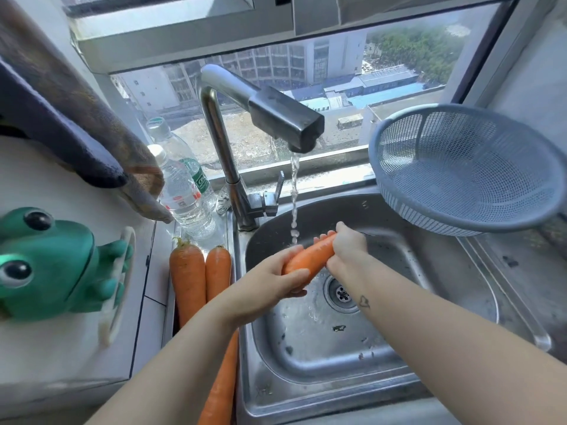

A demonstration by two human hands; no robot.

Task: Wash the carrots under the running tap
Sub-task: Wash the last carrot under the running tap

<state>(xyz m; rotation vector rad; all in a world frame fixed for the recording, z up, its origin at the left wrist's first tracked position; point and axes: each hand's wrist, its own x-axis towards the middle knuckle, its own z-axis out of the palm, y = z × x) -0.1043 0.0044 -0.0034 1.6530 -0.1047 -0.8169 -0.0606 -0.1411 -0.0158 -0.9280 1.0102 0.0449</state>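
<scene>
Carrot [308,259], one (in left hand [274,282], right hand [348,246])

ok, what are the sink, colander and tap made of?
Sink: looks like stainless steel, brushed, with dull reflections and scuffs. Colander: probably plastic, matte grey-blue, moulded mesh. Tap: shiny metal neck, likely steel or chrome plating.

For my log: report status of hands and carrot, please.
Left hand, right hand gripping carrot under tap stream. More carrots wait left of sink. Nothing blocking.
</scene>
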